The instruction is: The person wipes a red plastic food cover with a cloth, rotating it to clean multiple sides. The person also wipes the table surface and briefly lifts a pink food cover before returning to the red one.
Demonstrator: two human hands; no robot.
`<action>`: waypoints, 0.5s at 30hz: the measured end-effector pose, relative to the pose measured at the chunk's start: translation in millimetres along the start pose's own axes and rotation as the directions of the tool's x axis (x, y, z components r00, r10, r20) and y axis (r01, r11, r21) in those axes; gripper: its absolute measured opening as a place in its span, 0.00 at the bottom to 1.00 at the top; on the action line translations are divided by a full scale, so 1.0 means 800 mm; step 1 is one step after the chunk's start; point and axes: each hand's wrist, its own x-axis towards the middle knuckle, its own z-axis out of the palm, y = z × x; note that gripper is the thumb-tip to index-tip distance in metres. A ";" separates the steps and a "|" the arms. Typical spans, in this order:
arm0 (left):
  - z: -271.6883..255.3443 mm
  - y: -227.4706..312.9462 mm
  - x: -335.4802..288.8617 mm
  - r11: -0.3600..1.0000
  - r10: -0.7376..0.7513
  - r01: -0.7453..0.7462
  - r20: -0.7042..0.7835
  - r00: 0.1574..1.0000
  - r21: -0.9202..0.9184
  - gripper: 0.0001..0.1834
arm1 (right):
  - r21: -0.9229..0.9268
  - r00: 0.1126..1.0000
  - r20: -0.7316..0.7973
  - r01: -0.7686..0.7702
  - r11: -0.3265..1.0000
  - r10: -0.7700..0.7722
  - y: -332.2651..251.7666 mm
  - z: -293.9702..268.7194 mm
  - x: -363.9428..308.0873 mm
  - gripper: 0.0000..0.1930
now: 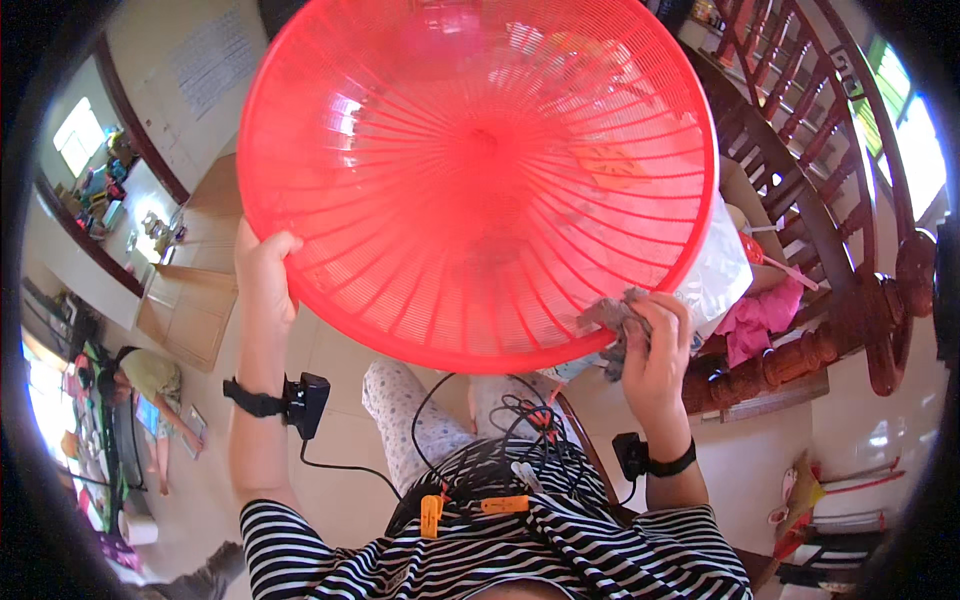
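A large round red plastic mesh basket [470,362] fills the upper middle, its wide opening tilted toward me. My left hand [265,270] grips its rim at the left, with the thumb over the edge and the other fingers behind. At the lower right of the rim, my right hand [658,345] pinches a crumpled grey cloth [608,318] that lies against the basket wall. Both wrists wear black straps with small box-shaped devices. Through the mesh, shapes behind the basket show only faintly.
Black cables [530,410] hang over my lap, with orange clips [504,504] on my striped shirt. A dark wooden stair railing [800,350] stands at the right, beside a pink cloth [757,318] and a white bag [725,265]. Another person [152,385] bends down at the far left.
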 end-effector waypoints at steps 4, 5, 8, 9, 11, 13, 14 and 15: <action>0.013 0.003 -0.025 0.992 0.127 -0.128 -0.053 0.990 -0.013 0.32 | -0.052 0.995 0.094 0.023 0.998 -0.018 0.023 0.033 -0.003 0.12; 0.012 0.001 -0.032 0.987 0.158 -0.159 -0.048 0.986 -0.012 0.33 | -0.078 0.990 0.128 0.065 0.995 -0.054 0.026 0.040 -0.003 0.12; 0.010 -0.008 -0.041 0.966 0.256 -0.257 -0.100 0.961 0.004 0.33 | -0.046 0.977 0.199 -0.064 0.997 0.072 0.040 0.041 0.006 0.09; 0.011 -0.006 -0.045 0.957 0.290 -0.290 -0.128 0.949 0.018 0.33 | -0.025 0.968 0.218 -0.123 0.992 0.126 0.049 0.037 0.015 0.09; 0.024 0.000 -0.051 0.957 0.274 -0.283 -0.114 0.955 -0.067 0.30 | 0.306 0.929 0.115 -0.369 0.878 0.351 0.072 0.024 0.036 0.07; 0.024 0.001 -0.059 0.955 0.287 -0.293 -0.123 0.950 -0.041 0.28 | 0.620 0.794 0.212 -0.560 0.550 0.569 0.002 -0.003 0.104 0.08; 0.025 0.004 -0.062 0.950 0.312 -0.313 -0.127 0.941 0.016 0.27 | 0.698 0.781 0.182 -0.531 0.481 0.597 -0.017 -0.003 0.129 0.10; 0.023 0.005 -0.064 0.941 0.337 -0.329 -0.131 0.932 0.077 0.27 | 0.768 0.762 0.162 -0.496 0.405 0.627 -0.031 0.001 0.153 0.12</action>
